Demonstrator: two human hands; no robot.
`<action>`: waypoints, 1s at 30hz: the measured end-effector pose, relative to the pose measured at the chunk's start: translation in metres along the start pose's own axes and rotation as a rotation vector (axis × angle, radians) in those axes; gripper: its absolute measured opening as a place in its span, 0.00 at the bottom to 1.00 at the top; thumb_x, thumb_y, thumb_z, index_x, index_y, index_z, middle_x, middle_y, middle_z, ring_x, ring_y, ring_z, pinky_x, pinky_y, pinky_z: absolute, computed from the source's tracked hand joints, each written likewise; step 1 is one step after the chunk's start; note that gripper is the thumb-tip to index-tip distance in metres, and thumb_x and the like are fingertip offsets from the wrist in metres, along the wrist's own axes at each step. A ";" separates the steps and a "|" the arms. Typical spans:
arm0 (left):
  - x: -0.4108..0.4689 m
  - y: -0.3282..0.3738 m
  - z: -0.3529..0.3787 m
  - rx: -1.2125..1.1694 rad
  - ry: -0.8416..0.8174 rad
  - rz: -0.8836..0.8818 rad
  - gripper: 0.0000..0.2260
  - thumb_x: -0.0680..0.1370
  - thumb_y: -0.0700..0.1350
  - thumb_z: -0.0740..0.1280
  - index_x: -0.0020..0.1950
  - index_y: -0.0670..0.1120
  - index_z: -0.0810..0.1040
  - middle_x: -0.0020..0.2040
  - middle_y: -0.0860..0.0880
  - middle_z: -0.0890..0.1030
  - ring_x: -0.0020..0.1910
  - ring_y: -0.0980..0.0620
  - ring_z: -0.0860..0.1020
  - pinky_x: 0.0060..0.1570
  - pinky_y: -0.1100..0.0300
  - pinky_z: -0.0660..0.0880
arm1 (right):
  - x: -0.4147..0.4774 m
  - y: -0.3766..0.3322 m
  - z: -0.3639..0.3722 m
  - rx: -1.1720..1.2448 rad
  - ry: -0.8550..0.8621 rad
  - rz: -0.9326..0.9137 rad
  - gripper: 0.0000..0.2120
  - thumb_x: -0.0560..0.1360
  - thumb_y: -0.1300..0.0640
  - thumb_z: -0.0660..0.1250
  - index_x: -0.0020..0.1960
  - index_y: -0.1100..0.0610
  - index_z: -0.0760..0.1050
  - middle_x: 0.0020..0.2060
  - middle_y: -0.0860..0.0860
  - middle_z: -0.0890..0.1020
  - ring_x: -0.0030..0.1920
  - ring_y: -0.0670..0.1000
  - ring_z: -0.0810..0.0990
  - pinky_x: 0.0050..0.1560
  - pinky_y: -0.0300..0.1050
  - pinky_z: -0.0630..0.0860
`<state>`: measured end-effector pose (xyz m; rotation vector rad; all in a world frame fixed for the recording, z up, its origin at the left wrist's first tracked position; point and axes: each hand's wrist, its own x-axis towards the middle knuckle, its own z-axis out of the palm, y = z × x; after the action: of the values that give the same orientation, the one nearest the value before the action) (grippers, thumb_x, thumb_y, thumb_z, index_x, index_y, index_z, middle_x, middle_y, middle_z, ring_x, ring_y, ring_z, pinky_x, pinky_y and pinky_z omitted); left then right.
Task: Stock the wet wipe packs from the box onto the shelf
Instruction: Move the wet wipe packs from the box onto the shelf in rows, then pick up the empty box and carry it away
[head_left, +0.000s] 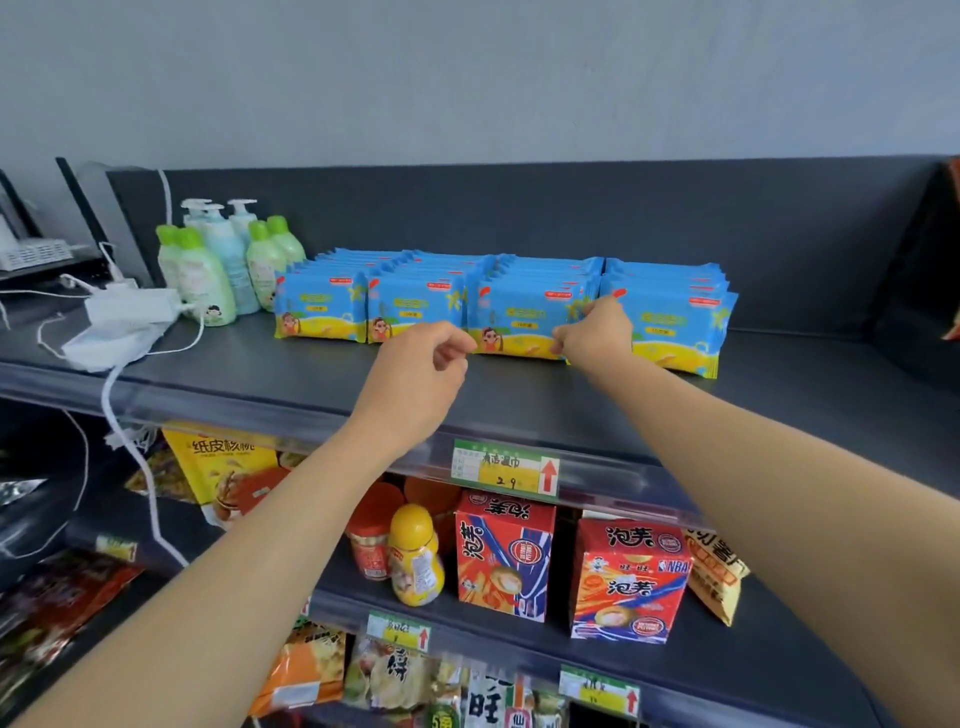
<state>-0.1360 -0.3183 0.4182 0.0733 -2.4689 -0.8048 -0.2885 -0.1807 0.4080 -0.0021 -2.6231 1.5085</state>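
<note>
Both hands at the third row of packs (498, 280), top shelf (311, 384).
Right hand (592, 335) curls round the front pack's (519, 327) right end. Left hand (421, 374) is loosely curled at its left edge, grip unclear. Bottles (218, 265) stand left.

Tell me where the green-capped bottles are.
In the head view, the green-capped bottles stand at the left end of the top shelf, between the white charger and the leftmost row of wet wipe packs.
</note>
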 end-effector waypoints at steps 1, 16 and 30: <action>-0.001 0.000 0.001 -0.009 -0.005 -0.003 0.09 0.78 0.37 0.63 0.53 0.45 0.80 0.47 0.52 0.79 0.48 0.54 0.77 0.45 0.73 0.70 | -0.002 0.000 -0.001 -0.010 0.013 -0.001 0.24 0.73 0.64 0.68 0.65 0.64 0.64 0.57 0.59 0.78 0.57 0.58 0.78 0.50 0.47 0.75; -0.081 0.078 0.061 -0.125 -0.153 0.118 0.08 0.76 0.36 0.65 0.52 0.44 0.81 0.45 0.52 0.79 0.44 0.54 0.77 0.45 0.68 0.72 | -0.154 0.066 -0.116 -0.041 0.089 -0.430 0.08 0.76 0.61 0.63 0.52 0.57 0.80 0.40 0.46 0.78 0.41 0.44 0.75 0.39 0.28 0.68; -0.294 0.108 0.273 -0.035 -0.766 -0.295 0.10 0.78 0.37 0.63 0.56 0.41 0.79 0.55 0.43 0.80 0.54 0.45 0.78 0.46 0.62 0.69 | -0.258 0.371 -0.202 -0.490 -0.336 0.174 0.12 0.78 0.61 0.60 0.57 0.61 0.78 0.53 0.59 0.82 0.51 0.59 0.80 0.50 0.47 0.76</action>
<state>-0.0114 -0.0224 0.1541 0.1392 -3.2090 -1.1646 -0.0322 0.1651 0.1635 -0.0224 -3.2748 0.9285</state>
